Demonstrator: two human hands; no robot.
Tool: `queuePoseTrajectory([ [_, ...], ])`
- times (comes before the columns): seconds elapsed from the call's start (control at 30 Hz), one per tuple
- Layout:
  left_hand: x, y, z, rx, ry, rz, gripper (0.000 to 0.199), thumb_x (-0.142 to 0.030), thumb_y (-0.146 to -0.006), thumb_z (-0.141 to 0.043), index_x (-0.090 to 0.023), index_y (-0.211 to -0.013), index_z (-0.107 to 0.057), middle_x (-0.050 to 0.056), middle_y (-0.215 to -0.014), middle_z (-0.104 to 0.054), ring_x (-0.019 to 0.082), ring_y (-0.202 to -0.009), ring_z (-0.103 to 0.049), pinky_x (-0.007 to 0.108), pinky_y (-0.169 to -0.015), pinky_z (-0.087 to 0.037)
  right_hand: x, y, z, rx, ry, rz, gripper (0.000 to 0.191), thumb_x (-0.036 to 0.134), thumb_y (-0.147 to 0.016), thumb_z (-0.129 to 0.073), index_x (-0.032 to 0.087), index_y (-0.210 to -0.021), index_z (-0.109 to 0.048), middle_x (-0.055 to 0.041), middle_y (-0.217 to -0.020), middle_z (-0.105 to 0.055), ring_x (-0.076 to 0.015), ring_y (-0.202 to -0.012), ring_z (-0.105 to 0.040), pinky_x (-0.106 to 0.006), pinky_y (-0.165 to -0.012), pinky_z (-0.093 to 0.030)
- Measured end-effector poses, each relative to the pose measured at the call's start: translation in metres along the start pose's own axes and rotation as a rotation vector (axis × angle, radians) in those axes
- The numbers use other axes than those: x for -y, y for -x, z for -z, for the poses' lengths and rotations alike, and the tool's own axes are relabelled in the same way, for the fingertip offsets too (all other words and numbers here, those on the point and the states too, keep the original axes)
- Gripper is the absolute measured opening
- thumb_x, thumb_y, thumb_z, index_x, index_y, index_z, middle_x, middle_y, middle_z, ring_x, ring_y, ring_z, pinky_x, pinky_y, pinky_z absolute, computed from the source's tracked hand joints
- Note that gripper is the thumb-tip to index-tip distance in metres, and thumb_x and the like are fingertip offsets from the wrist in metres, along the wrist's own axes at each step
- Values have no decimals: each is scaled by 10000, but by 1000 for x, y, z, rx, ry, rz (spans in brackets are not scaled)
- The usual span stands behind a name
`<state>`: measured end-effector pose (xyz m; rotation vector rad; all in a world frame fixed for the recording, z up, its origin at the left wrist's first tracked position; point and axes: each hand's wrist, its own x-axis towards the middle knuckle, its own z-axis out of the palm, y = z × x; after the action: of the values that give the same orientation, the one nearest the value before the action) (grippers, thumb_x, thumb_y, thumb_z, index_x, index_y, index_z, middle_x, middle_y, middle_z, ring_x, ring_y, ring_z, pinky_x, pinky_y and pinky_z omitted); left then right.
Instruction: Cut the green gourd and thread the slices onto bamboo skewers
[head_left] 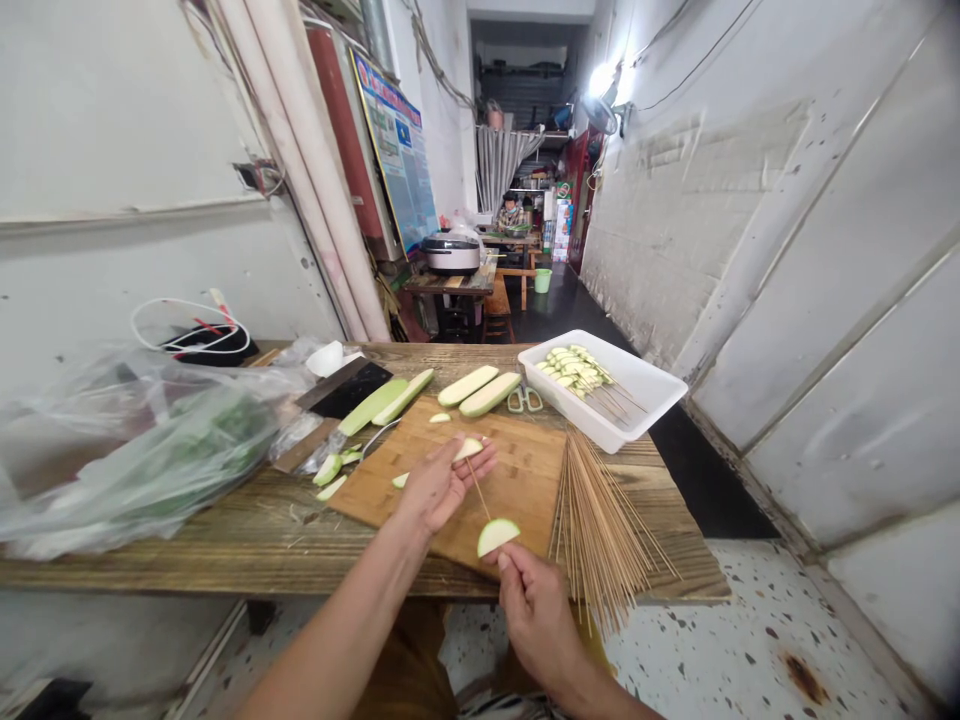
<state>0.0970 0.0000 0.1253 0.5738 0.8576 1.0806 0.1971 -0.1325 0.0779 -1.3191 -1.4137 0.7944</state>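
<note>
My left hand (444, 482) is over the cutting board (525, 478), holding a pale half-moon squash slice (469, 449) between thumb and outstretched fingers. From that slice a thin wooden skewer (478, 488) runs down toward me to a second green-edged squash slice (498, 537). Closed in a pinch at this second slice's lower edge is my right hand (538, 605); its fingers hide the skewer's near end. How far the skewer passes into the upper slice I cannot tell. Small squash pieces (439, 418) lie on the board, partly behind my left hand.
Halved squashes (468, 385) lie behind the board. A white tub (645, 395) at right holds skewered slices (574, 370). Bare skewers (600, 530) fan over the table's front edge. Scissors (524, 399), a dark-bladed cleaver (352, 388) and a plastic bag (150, 450) are nearby. A person (511, 212) sits far back.
</note>
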Motion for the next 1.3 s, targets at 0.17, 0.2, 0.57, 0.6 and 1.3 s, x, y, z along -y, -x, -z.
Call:
queuePoseTrajectory([
  [0.17, 3, 0, 0, -3, -15, -6, 156, -160, -855, -467, -72, -841, -595, 161, -895, -695, 224, -861, -669, 362, -808, -533, -1, 0, -2, -27, 33, 13, 301, 259, -898, -351, 142, -752, -586, 45, -546, -358, -108, -480, -352, -210, -471, -277],
  [0.2, 4, 0, 0, -1, -17, -6, 158, -159, -856, -466, -71, -845, -596, 162, -897, -695, 224, -862, -669, 366, -810, -532, -1, 0, -2, -27, 37, 14, 301, 259, -898, -350, 142, -750, -585, 46, -542, -353, -108, -478, -348, -210, -469, -274],
  [0.57, 7, 2, 2, -9, 6, 25, 144, -147, -857, -458, -70, -833, -577, 172, -884, -692, 238, -862, -669, 390, -812, -533, -1, 1, 0, -18, 44, 29, 310, 266, -906, -335, 146, -744, -572, 39, -553, -394, -103, -472, -351, -203, -452, -277],
  [0.6, 7, 2, 2, -8, 4, 22, 142, -147, -857, -459, -69, -834, -575, 173, -880, -691, 239, -858, -669, 391, -811, -533, -1, 1, 0, -23, 47, 34, 313, 266, -907, -333, 147, -740, -570, 34, -559, -408, -105, -482, -364, -202, -458, -285],
  [1.3, 31, 30, -11, 99, -119, 143, 166, -218, -834, -510, -99, -864, -621, 139, -950, -681, 233, -882, -652, 284, -606, -547, -3, -18, 2, -115, 136, 78, 312, 250, -896, -345, 154, -708, -574, 4, -567, -501, -119, -480, -421, -214, -478, -313],
])
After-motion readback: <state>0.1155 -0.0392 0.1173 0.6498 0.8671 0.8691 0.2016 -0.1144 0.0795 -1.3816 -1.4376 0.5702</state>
